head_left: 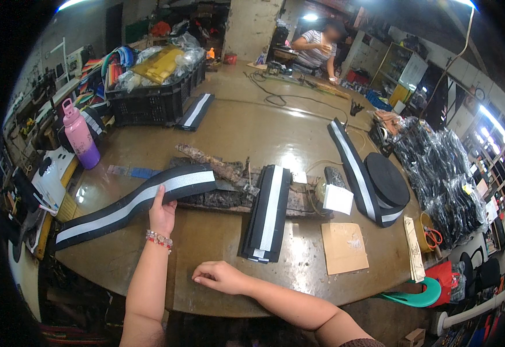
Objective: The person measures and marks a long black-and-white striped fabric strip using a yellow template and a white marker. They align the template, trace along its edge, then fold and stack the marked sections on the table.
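My left hand [162,213] grips the near edge of a long black strip with a silver reflective stripe [131,203], which lies curved across the brown table [206,237] toward the left edge. My right hand [222,276] rests on the table near the front edge, fingers loosely curled, holding nothing. A stack of cut strips of the same kind [268,213] lies just right of my hands, on a charred wooden board [221,176]. Further right is a roll of the same banding [386,180], with its loose end [348,156] running away across the table.
A pink and purple bottle [81,136] and a black crate of bagged goods [151,98] stand at the back left. A brown card [345,247] and white paper [338,199] lie right of the stack. Bagged black items [446,173] pile at the right edge. Another person [316,49] works at the far end.
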Available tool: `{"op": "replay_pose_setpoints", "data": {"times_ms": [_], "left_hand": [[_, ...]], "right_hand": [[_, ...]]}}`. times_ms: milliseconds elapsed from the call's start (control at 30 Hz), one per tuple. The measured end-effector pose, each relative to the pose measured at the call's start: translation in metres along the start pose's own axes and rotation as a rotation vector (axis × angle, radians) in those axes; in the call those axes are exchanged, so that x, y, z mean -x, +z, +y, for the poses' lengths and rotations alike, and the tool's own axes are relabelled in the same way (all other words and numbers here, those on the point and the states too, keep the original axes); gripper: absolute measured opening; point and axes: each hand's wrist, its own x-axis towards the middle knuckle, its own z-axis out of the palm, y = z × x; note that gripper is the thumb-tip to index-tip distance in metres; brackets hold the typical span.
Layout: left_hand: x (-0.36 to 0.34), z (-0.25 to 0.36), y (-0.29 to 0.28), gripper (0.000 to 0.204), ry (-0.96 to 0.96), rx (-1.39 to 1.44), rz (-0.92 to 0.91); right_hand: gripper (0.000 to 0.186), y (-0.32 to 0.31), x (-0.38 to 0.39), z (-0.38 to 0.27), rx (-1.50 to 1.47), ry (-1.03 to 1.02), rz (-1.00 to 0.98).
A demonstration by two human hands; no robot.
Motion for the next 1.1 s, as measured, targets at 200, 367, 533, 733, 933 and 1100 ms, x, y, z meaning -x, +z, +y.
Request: {"op": "replay_pose_setpoints", "data": {"times_ms": [200,367,533,733,933,1100], "left_hand": [[0.0,-0.002,0.001,0.015,0.011,0.013,0.01],[-0.006,-0.002,-0.006,0.018,-0.058,0.044,0.007],[-0.008,-0.004,-0.014,0.02,-0.036,0.043,-0.054],[-0.006,-0.005,-0.016,0.026,-0.04,0.023,-0.039],[-0.002,-0.004,-0.01,0.033,-0.053,0.041,0.008],[-0.004,-0.005,-0.014,0.034,-0.013,-0.032,-0.001]], "right_hand": [[0.018,-0.013,-0.003,-0.025,0.071,-0.011,-0.005],[0.018,-0.084,0.028,-0.106,0.46,-0.044,0.031],[0.019,-0.161,0.085,-0.186,1.029,0.053,0.046],[0.02,-0.188,0.113,-0.212,1.247,0.109,0.056],[0.023,-0.198,0.111,-0.206,1.315,0.093,0.073],[0.025,-0.194,0.12,-0.205,1.3,0.075,0.104]]}}
